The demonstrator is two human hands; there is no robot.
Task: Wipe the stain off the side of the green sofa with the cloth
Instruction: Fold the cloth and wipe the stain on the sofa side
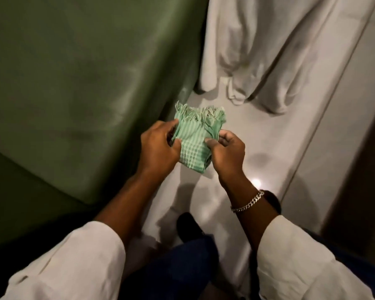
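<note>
Both hands, left hand and right hand, pinched the folded cloth between them; firmer padding advisable before pressing sofa side.

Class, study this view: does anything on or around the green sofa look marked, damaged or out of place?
One thing: a dark smudge mars the green sofa surface, left of the hands. The left hand and right hand hold the folded cloth clear of it. Nothing else looks odd.

pale glossy floor, light glare; white curtain pooling on it.
</note>
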